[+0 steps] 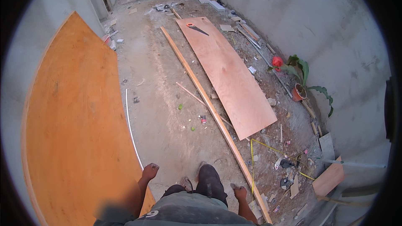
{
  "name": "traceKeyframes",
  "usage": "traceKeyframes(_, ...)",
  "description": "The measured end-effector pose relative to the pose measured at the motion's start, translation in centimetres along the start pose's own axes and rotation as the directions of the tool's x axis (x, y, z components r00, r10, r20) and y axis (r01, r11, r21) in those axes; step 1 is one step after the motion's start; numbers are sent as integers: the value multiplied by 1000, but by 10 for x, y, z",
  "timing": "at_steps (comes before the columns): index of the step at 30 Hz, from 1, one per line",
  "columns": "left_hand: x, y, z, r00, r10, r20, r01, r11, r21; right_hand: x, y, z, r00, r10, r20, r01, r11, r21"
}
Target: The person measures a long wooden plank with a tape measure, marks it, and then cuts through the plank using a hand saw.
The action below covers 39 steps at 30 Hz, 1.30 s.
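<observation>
Left hand [150, 171] is hanging by the near end of a white strip [131, 129] and the edge of the orange board [79, 117], fingers curling in, can't tell if they're gripping anything; right hand [240, 192] is hanging just left of the wooden beam [209, 104], fingers also curling, grip unclear. Beam is lying lengthwise along the floor [159, 125], with 1 plywood sheet [234, 79] lying to its right and 1 handsaw [197, 29] resting on the sheet's far end. Yellow tape [307, 176] is running bent near the sheet's near end, and 1 potted plant [299, 92] is standing by the right wall [351, 54].
</observation>
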<state>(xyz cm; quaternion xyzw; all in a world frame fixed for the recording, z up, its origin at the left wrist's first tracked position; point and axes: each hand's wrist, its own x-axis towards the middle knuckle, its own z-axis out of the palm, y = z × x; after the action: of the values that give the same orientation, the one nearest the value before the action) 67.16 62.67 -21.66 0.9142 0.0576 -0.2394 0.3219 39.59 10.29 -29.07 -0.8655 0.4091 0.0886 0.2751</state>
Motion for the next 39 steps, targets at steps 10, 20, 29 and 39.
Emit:
traceKeyframes(10, 285, 198, -90, 992, 123, 18, -113, 957, -267, 347, -431, -44, 950, -312, -29, 311, 927, 208)
traceKeyframes(20, 605, 466, -245, 999, 53, -4, -30, 495, -868, 518, -933, -64, 757, -615, 222, 397, 702, 591)
traceKeyframes(29, 961, 536, -391, 989, -28, -143, -30, 922, -385, 741, -1209, -31, 484, -652, 584, 214, 735, 643)
traceKeyframes(39, 1243, 582, -532, 975, -201, -96, 137, 881, -453, 1093, -1306, -2, 937, -233, 260, 105, 899, 425)
